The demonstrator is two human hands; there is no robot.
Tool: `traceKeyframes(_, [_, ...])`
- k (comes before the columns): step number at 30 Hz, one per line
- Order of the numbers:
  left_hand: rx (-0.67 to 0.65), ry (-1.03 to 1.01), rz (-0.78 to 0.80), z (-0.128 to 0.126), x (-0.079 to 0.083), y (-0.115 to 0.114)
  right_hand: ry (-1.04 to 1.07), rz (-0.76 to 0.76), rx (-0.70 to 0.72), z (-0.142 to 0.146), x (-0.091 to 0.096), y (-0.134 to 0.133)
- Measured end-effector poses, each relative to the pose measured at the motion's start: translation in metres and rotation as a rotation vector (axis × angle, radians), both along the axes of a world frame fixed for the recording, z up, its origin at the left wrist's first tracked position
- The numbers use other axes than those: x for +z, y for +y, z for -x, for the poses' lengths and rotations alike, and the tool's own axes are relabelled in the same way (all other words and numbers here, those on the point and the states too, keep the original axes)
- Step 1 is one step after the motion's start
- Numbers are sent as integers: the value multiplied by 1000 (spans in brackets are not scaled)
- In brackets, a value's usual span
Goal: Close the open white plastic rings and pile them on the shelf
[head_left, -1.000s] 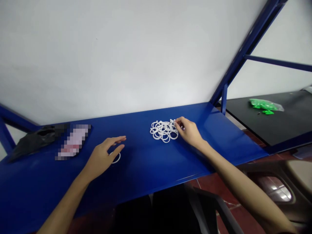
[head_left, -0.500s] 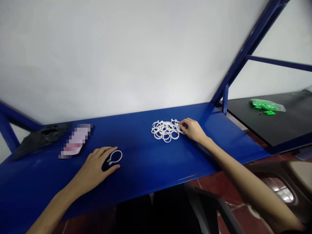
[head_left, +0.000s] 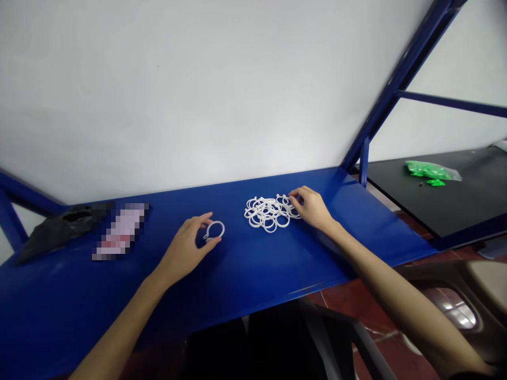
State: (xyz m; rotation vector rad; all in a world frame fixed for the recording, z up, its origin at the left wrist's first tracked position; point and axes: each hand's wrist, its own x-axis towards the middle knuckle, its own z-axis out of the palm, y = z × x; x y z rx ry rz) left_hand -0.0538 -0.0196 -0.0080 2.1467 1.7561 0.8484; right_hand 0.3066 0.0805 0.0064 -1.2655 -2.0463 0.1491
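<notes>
My left hand [head_left: 188, 245] has its thumb and fingers curved around a single white curtain ring [head_left: 222, 228], with an open loop and small knobbed ends, held just over the blue table. To the right lies a loose pile of similar white curtain rings [head_left: 269, 214], overlapping one another. At the right edge of that pile, my right hand [head_left: 311, 206] pinches with thumb and forefinger at a ring. Its fingertips partly cover the spot, so the exact grip is hard to see.
The rings lie on a blue table [head_left: 237, 279] against a white wall. A black plastic bag [head_left: 59, 235] and a pixelated phone-like object [head_left: 122, 229] are at left. A clear bag with green pieces [head_left: 431, 170] sits on a black table at right. Blue frame posts [head_left: 400, 79] rise behind.
My left hand has moved right and away from me, towards the pile, carrying the single curtain ring along. My right hand has stayed at the pile's right edge with hardly any shift.
</notes>
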Motion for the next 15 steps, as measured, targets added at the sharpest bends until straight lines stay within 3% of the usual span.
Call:
traceKeyframes(3, [-60, -76, -67, -31, 4, 22, 82, -75, 39, 25, 18, 2])
traceKeyframes(6, [-102, -86, -162, -54, 1, 36, 146, -61, 164, 59, 29, -4])
traceKeyframes(11, [-205, 77, -402, -62, -17, 28, 79, 36, 424, 101, 14, -26])
traceKeyframes(15, [-274, 109, -511, -63, -21, 18, 108, 136, 479, 104, -1, -38])
